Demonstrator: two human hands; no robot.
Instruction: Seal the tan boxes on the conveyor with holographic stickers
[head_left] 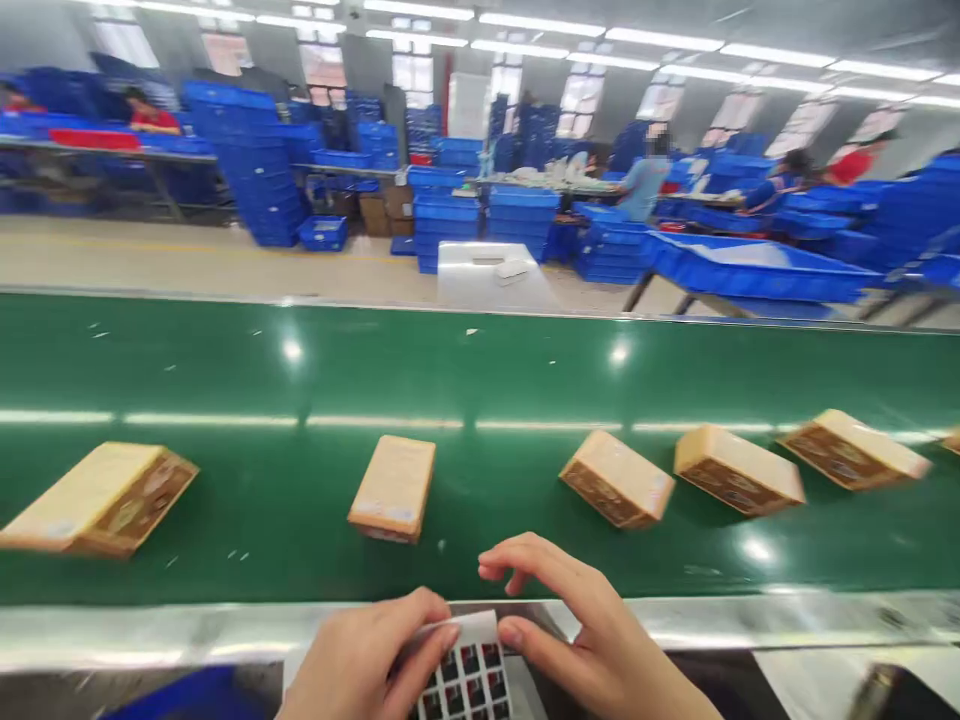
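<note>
My left hand (382,650) pinches the top edge of a white sheet of stickers (474,690), printed with rows of small dark red and black squares. My right hand (577,630) is beside the sheet's right edge, thumb and fingers spread. Its thumb tip is close to the sheet's top corner; whether they touch I cannot tell. Beyond my hands, a small tan box (397,485) lies on the green conveyor belt (465,370). Farther right are more boxes, among them a tilted-looking box (622,475), and a larger yellow box (105,495) is at the left.
A metal rail (187,632) edges the belt in front of me. Below it, at left, is a blue bin (195,695); a dark object (881,692) stands at lower right. Across the belt are stacked blue crates (251,160), a blue tray (757,268) and several people working.
</note>
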